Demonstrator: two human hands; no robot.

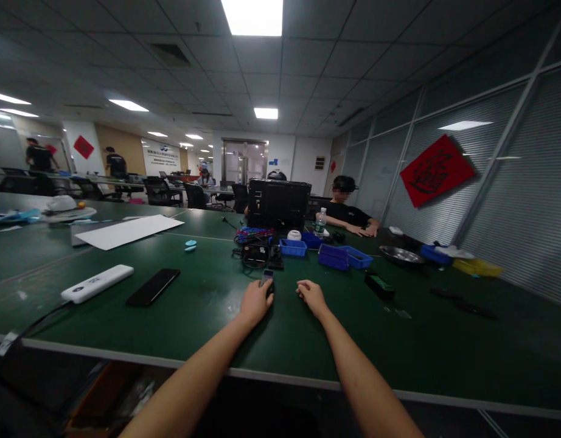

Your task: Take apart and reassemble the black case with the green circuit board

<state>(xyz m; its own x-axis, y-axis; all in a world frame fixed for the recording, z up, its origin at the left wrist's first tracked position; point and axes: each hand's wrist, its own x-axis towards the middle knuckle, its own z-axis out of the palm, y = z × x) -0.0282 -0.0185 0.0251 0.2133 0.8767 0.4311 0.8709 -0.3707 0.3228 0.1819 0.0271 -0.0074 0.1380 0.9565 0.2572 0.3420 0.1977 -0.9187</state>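
hands (257, 302) are over a green tabletop (196, 304) beneath lit ceiling panels (252, 17).

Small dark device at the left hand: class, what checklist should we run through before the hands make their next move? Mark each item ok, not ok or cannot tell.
1. Left hand on the small dark device: ok, thumb and fingers are at its near end.
2. Right hand empty: cannot tell, the fingers are curled and the palm is hidden.
3. Device's face readable: cannot tell, too small and blurred.
4. Open space straight beyond the device: not ok, the black unit sits close ahead.
5. Black phone away from the left arm: ok, it lies apart on the left.
6. Co-worker's hands away: ok, across the table.
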